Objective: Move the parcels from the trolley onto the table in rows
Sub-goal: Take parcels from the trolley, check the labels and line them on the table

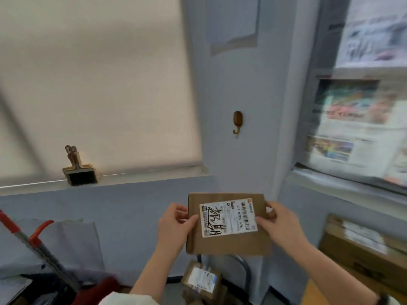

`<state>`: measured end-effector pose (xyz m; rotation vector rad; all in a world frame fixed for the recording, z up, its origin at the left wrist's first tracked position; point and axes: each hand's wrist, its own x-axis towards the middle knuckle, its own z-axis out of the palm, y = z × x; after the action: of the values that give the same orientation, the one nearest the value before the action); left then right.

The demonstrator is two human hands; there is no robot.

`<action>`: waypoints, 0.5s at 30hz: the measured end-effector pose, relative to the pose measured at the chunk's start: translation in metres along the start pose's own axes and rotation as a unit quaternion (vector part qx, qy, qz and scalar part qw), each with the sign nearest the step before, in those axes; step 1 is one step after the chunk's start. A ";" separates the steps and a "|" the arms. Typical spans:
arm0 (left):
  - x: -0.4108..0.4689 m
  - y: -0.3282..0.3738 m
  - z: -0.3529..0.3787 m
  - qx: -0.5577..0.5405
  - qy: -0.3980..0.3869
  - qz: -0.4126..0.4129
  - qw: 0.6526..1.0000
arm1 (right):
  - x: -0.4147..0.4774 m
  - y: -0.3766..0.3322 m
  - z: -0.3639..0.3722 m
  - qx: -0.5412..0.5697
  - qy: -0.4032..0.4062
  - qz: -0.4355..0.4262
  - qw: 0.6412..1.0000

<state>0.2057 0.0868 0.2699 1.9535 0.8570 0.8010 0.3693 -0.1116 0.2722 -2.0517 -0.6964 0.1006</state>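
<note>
Head view: both hands hold one flat brown parcel (228, 243) in mid-air, ctr-low in frame, in front of the blue-grey wall (242, 150). The left hand (176, 226) grips its left edge, thumb on the front face touching the label's edge, fingers behind. The right hand (280, 226) grips the right edge the same way, thumb by the label's right side. The white shipping label (229, 217) on the parcel's face is turned sideways, w/ barcodes and big black handwritten marks. Below, btwn the forearms, a second smaller parcel (200, 280) w/ its own label lies on more brown cardboard. A grey metal tube (246, 269) curves just beside it; can't tell if that's part of the trolley. Right side: a larger cardboard box (361, 256) w/ label, blurred, and above it newspapers (356, 128) in a rack. On the wall are a brown hook (237, 122) and, up top, a paper sheet (231, 20). Left: a pale roller blind (99, 84) covers the window, a small brush-like tool (79, 170) stands on the sill (143, 179), and a red-and-grey pole (26, 238) leans at btm left.
</note>
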 end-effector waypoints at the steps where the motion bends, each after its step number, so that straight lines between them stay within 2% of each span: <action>1: -0.004 0.005 0.018 -0.006 -0.024 -0.012 1.000 | -0.006 0.014 -0.010 0.026 0.000 0.042 0.999; 6: -0.026 0.036 0.112 -0.035 -0.106 -0.054 0.992 | -0.035 0.085 -0.070 0.146 0.010 0.218 0.965; 11: -0.055 0.089 0.213 -0.027 -0.194 -0.019 0.980 | -0.062 0.149 -0.158 0.172 0.057 0.287 0.941; 15: -0.088 0.139 0.294 -0.016 -0.256 0.025 0.966 | -0.083 0.195 -0.239 0.174 0.125 0.309 0.927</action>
<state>0.4233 -0.1689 0.2407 2.0253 0.4818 0.3031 0.4649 -0.4141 0.2329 -1.8223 0.1407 0.2935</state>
